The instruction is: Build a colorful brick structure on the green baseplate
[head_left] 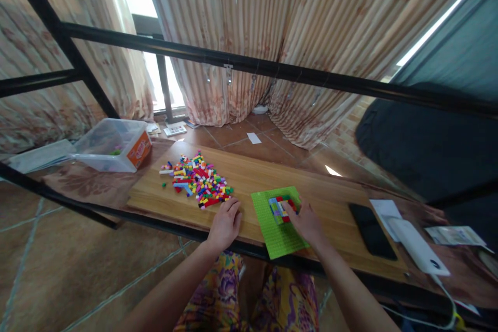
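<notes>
A green baseplate (271,236) lies on the wooden board, with a small build of coloured toy bricks (279,206) on it. My right hand (309,224) is on the build's right side, its fingers closed against the bricks; whether a loose brick is under the fingertips is hidden. My left hand (225,225) rests on the board's near edge, left of the baseplate. Its fingers are loosely stretched out, with nothing visible in them. Just beyond those fingertips spreads a pile of loose toy bricks (202,179) in many colours.
A clear plastic box (109,148) with an orange label stands at the left. Toward the right are a dark phone (372,231) and a white device (418,246) with a cable. A black metal rail (249,65) crosses beyond the wooden board (330,202).
</notes>
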`<state>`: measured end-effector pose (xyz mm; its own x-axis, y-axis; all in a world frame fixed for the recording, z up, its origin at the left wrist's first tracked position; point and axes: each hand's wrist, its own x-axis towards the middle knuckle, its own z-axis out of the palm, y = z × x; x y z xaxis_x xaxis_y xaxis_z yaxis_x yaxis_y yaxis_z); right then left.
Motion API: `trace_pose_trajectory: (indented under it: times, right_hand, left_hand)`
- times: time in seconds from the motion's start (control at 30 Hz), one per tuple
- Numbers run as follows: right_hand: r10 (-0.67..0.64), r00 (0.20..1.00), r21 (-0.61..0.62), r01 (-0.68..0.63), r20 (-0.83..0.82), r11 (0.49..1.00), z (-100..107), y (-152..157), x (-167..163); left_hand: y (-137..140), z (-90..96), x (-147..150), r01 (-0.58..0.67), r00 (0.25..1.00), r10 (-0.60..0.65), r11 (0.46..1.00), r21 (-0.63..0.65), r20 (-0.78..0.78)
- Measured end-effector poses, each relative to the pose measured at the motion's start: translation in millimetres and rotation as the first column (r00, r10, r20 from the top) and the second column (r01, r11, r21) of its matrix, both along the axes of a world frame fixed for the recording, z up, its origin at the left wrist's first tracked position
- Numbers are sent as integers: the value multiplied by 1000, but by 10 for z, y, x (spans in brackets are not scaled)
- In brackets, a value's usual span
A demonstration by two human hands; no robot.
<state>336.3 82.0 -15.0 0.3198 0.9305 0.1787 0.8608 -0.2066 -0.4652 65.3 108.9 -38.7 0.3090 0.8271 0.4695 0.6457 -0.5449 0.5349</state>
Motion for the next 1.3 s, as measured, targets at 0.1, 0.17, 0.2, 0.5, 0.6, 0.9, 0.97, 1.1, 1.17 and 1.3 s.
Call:
trace_pose_trajectory:
  times: [0.1, 0.17, 0.2, 0.5, 0.6, 0.9, 0.97, 1.1, 1.17, 1.3]
  right_hand:
    - [-119, 993, -39, 120, 18, 992, 47, -44, 8]
    - [-46, 997, -9, 47, 68, 999, 108, -29, -3]
    - [40, 995, 4, -40, 96, 999, 140, -14, -13]
    - [437, 869, -108, -424, 230, 899, 105, 166, -384]
    - [153, 963, -25, -151, 220, 988, -7, 269, -714]
    - [114, 992, -95, -108, 61, 990, 176, 549, -909]
    - [93, 993, -50, -89, 77, 995, 271, 684, -823]
    - [154, 980, -116, -139, 127, 983, 238, 856, -878]
    - [215, 961, -198, -180, 173, 964, 152, 859, -975]
    - [260, 941, -231, -210, 216, 950, 72, 811, -1092]
  left_hand:
    - [-4, 23, 7, 5, 1000, -5, 1000, -8, -20]
    - [-4, 37, 7, 9, 1000, -9, 1000, -11, -27]
    - [-5, 41, 6, 11, 1000, -11, 1000, -12, -30]
    - [-24, 0, 4, 30, 999, -30, 999, -16, -17]
    - [-29, -2, -6, 29, 999, -29, 999, -18, 14]
    - [-27, 29, -22, 55, 996, -53, 998, -14, 72]
    - [-31, 24, -16, 44, 996, -44, 999, -6, 73]
    - [-40, 9, -17, 36, 997, -35, 999, -17, 62]
    - [-41, 4, -23, 42, 998, -41, 999, -23, 55]
    - [-35, -8, -32, 24, 998, -23, 1000, -14, 51]
